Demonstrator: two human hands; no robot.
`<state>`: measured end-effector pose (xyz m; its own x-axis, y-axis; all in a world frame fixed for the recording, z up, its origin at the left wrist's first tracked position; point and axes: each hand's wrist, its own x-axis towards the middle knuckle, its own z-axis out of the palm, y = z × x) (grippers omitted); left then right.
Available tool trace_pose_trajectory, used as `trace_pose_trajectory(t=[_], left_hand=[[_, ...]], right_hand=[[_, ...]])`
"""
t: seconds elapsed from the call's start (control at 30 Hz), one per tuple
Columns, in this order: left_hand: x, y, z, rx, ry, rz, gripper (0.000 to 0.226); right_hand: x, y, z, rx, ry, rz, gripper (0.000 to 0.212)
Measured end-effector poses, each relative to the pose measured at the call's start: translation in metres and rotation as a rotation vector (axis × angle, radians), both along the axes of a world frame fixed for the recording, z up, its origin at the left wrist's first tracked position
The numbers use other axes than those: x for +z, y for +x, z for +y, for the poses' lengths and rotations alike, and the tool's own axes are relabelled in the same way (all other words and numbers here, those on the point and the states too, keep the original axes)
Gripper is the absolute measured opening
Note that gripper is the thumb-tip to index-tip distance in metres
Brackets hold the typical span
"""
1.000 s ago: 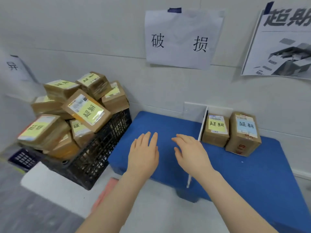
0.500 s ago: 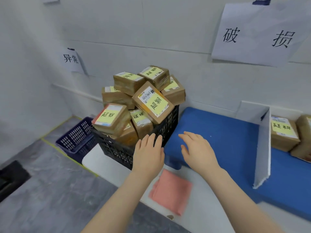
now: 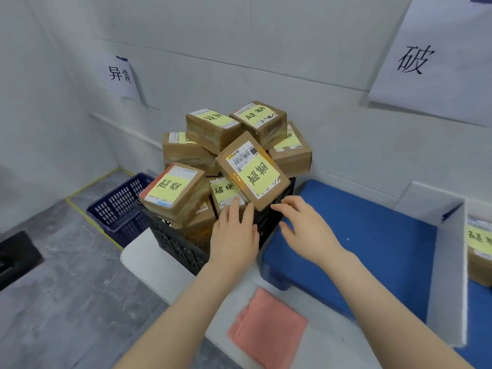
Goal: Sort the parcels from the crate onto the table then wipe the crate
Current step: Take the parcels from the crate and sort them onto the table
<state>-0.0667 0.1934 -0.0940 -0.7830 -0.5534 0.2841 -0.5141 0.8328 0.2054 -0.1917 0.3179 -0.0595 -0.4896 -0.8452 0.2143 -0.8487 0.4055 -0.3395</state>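
White walls; at the crate, left hand and right hand show fingers straight, empty. Just beyond, the tilted parcel looks light, stiff: grip its sides.

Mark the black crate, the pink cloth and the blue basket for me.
black crate (image 3: 173, 241), head view, on its left mesh wall.
pink cloth (image 3: 266, 328), head view, on the cloth's middle.
blue basket (image 3: 119, 206), head view, on its perforated side wall.

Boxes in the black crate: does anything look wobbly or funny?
Yes. The parcels are heaped above the rim of the black crate, tilted every way. The front parcel leans out over the near edge and might slide off.
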Motion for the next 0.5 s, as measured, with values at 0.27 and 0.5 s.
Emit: trace_pose_trajectory(t=[0.27, 0.5], left_hand=[[-0.005, -0.059, -0.05, 0.035, 0.154, 0.178, 0.058], [-0.02, -0.081, -0.069, -0.075, 0.156, 0.326, 0.059]], right_hand=[[0.011, -0.069, -0.08, 0.064, -0.03, 0.178, 0.05], [0.003, -0.095, -0.111, 0.156, -0.12, 0.026, 0.053]])
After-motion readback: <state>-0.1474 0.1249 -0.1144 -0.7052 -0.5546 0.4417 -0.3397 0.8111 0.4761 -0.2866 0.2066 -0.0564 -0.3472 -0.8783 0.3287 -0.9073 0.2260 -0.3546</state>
